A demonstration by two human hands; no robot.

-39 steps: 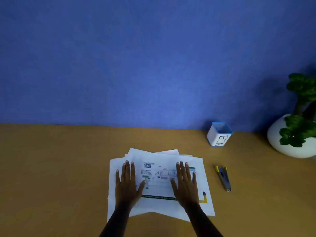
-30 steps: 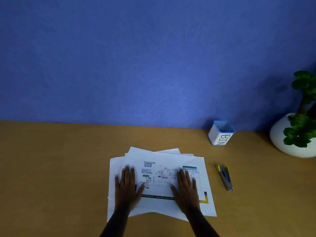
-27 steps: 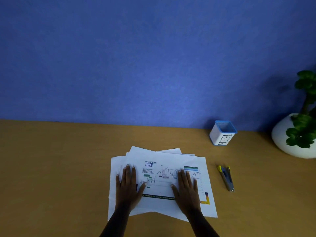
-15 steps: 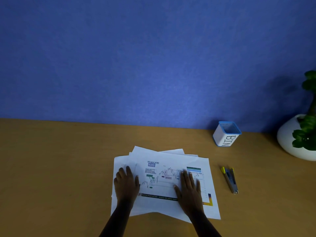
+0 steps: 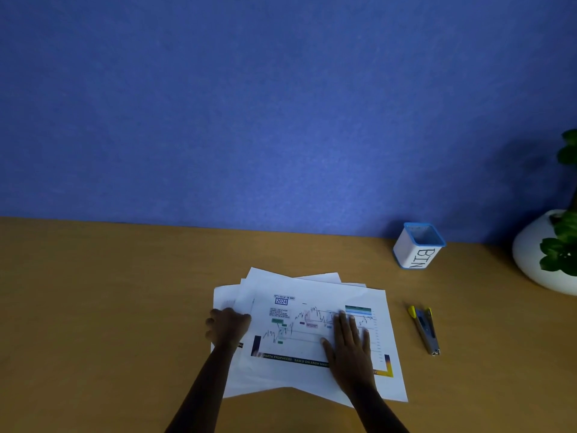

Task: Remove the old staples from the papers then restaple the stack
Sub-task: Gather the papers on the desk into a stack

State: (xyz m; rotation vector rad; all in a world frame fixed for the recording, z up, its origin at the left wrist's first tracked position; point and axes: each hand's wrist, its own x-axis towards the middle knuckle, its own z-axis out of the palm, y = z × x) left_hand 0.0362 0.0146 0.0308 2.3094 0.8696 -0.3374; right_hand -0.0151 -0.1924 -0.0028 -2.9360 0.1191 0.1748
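Observation:
A loose fanned stack of white papers (image 5: 312, 289) lies on the wooden desk, and its top sheet shows a printed chart. At the stack's left edge my left hand (image 5: 229, 328) has its fingers curled round the edge of the sheets, thumb on top. My right hand (image 5: 349, 342) lies flat on the right half of the top sheet, fingers straight. No staples can be made out on the papers. To the right of the stack a small grey stapling tool with yellow ends (image 5: 425, 329) lies on the desk, apart from both hands.
A white cup with a blue rim marked BIN (image 5: 417, 246) stands at the back right by the blue wall. A white pot with a green plant (image 5: 543, 254) sits at the far right edge. Bare wooden desk (image 5: 109, 292) stretches to the left.
My left hand slid left from the middle of the sheet to the stack's left edge and its fingers curled. My right hand stayed flat on the papers. The view drifted slightly left.

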